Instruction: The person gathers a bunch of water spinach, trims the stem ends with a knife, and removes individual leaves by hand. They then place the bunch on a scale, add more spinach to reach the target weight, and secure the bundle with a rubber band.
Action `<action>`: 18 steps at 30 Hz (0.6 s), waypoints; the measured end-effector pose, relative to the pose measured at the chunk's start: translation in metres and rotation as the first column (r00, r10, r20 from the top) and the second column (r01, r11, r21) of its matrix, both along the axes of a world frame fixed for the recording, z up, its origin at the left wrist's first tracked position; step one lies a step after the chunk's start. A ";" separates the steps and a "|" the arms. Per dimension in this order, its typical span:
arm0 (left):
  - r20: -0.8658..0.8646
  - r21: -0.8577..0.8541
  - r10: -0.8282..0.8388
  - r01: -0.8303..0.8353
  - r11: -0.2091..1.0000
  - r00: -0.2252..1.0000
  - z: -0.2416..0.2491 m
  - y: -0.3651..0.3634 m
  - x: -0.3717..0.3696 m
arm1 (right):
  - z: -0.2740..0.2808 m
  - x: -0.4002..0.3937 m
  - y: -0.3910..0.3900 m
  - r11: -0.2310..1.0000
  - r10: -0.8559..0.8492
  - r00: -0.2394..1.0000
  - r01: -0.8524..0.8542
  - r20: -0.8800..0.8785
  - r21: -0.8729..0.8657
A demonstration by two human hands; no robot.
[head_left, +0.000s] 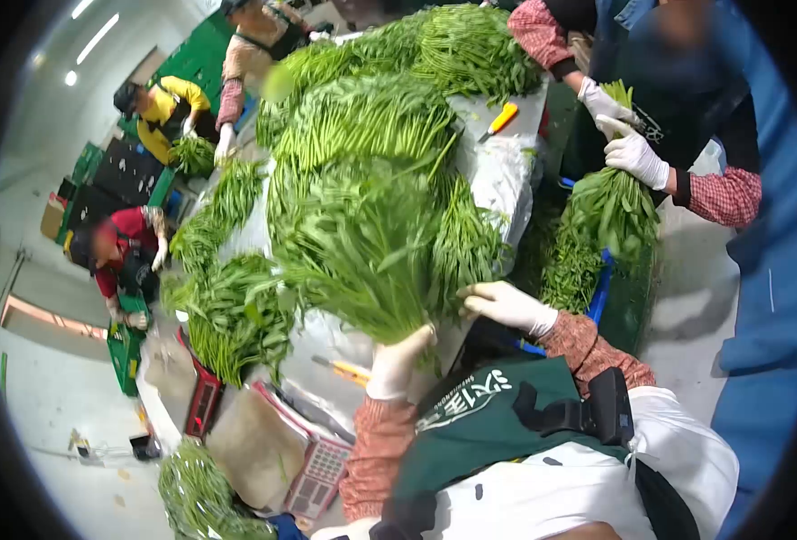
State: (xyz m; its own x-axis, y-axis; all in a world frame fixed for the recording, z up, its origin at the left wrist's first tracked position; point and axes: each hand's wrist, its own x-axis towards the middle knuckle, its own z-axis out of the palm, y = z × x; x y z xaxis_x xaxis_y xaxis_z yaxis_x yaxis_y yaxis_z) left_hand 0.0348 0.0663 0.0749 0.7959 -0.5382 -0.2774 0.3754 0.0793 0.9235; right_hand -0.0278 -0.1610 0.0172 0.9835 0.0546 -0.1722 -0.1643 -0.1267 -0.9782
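Observation:
Gloved in white, my left hand is closed round the stem end of a large bunch of leafy greens, whose leaves fan up and away over the pile. My right hand, also gloved, lies just right of the bunch, fingers stretched toward a smaller clump of greens; nothing shows in its grip. Behind the bunch, a large heap of greens covers the table. A yellow-handled knife lies on the table beside my left wrist.
A scale with a keypad stands at the lower left, near bagged greens. An orange-handled knife lies farther back. At right, a co-worker's gloved hands hold greens above a crate. Several other people stand round the table.

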 end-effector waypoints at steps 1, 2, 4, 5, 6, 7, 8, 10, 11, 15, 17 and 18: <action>-0.040 -0.066 0.039 -0.042 0.997 0.998 0.005 -0.004 -0.004 | -0.006 -0.003 -0.002 1.000 -0.014 1.000 0.014 -0.016 0.019; -0.008 0.008 0.072 -0.072 0.997 0.997 0.011 -0.004 -0.005 | -0.011 -0.005 -0.004 0.999 -0.032 0.999 0.033 -0.026 0.036; 0.148 0.026 0.089 -0.094 0.995 0.985 -0.005 -0.001 -0.003 | -0.002 -0.011 -0.008 0.995 -0.067 0.995 0.072 -0.070 0.074; 0.195 0.096 0.085 -0.106 0.990 0.977 -0.011 -0.001 0.001 | -0.001 -0.013 -0.011 0.995 -0.076 0.993 0.082 -0.095 0.065; 0.241 0.166 0.075 -0.118 0.979 0.968 -0.017 -0.001 0.007 | 0.001 -0.014 -0.013 0.994 -0.087 0.989 0.094 -0.121 0.055; 0.246 0.261 0.023 -0.089 0.961 0.969 -0.020 0.002 0.010 | 0.004 -0.015 -0.013 0.995 -0.096 0.990 0.099 -0.107 0.020; 0.247 0.353 -0.034 -0.057 0.934 0.968 -0.024 0.005 0.012 | 0.008 -0.017 -0.014 0.994 -0.105 0.990 0.104 -0.094 -0.015; 0.131 0.389 -0.139 0.078 0.918 0.982 -0.033 0.016 0.017 | 0.008 -0.016 -0.015 0.990 -0.118 0.992 0.113 -0.052 -0.088; 0.057 0.312 -0.157 0.132 0.941 0.986 -0.041 0.020 0.019 | 0.008 -0.015 -0.015 0.985 -0.118 0.993 0.115 -0.024 -0.126; -0.082 -0.214 -0.074 0.055 0.975 0.994 -0.101 0.033 0.027 | 0.029 -0.009 -0.010 0.965 -0.112 0.993 0.099 -0.041 -0.243; 0.069 -0.108 0.004 0.004 0.994 0.998 -0.100 0.042 0.030 | 0.038 -0.006 -0.007 0.936 -0.094 0.996 0.091 0.007 -0.339; 0.157 -0.060 0.044 -0.035 0.998 0.987 -0.099 0.048 0.030 | 0.040 -0.011 -0.007 0.889 -0.058 0.990 0.110 0.129 -0.444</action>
